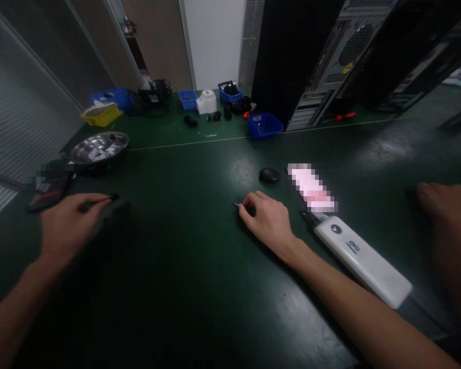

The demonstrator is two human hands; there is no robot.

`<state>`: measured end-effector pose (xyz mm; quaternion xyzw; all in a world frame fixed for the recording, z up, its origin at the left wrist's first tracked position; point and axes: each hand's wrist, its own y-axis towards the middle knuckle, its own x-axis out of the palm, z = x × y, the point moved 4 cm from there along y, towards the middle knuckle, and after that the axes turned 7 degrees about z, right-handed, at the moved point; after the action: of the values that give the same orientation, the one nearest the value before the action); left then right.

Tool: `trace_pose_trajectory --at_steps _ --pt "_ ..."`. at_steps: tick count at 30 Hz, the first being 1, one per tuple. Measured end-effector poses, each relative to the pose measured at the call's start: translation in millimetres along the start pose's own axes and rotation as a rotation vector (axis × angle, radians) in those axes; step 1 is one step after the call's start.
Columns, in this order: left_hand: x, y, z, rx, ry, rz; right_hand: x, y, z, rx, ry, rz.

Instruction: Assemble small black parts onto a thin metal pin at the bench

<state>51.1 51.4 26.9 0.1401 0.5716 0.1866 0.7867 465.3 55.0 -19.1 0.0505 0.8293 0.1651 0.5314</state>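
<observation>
At the left, my left hand (71, 220) is raised above the green table (176, 266) with thumb and fingertips pinched on a small black piece (113, 197), whose kind I cannot make out. My right hand (267, 220) rests on the table in the middle, fingers curled. A thin pointed metal tip (235, 204) pokes out from between its thumb and forefinger; the rest of that tool is hidden in the hand. Just beyond the right hand lies a black computer mouse (269, 176).
Right of my arm are a long white box (363, 259) marked 18 with a cord, a pixelated phone-like slab (311, 188) and another person's hand (453, 205). A steel bowl (121, 141) stands back left. Blue bins (267, 130), a yellow bin (102, 117) and a computer case (311, 110) line the back.
</observation>
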Motion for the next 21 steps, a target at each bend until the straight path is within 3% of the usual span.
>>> trace_pose_trajectory --at_steps 1,5,8,10,18,21 --pt "15.0 -2 22 0.067 -0.077 -0.024 0 0 -1 -0.011 0.003 -0.010" --pt "77.1 -16 134 0.363 -0.441 -0.303 0 -2 -6 -0.054 0.029 -0.038" --pt "105.9 -25 184 0.446 -0.555 -0.439 0 -2 -8 -0.045 0.053 -0.018" --pt "113.3 -26 191 0.435 -0.591 -0.442 0 -2 -9 -0.049 0.074 -0.019" --pt "114.9 -27 176 0.377 -0.580 -0.425 2 -3 -11 -0.102 0.113 -0.069" --pt "115.0 -27 178 0.424 -0.640 -0.408 2 -3 -12 -0.118 0.122 -0.074"
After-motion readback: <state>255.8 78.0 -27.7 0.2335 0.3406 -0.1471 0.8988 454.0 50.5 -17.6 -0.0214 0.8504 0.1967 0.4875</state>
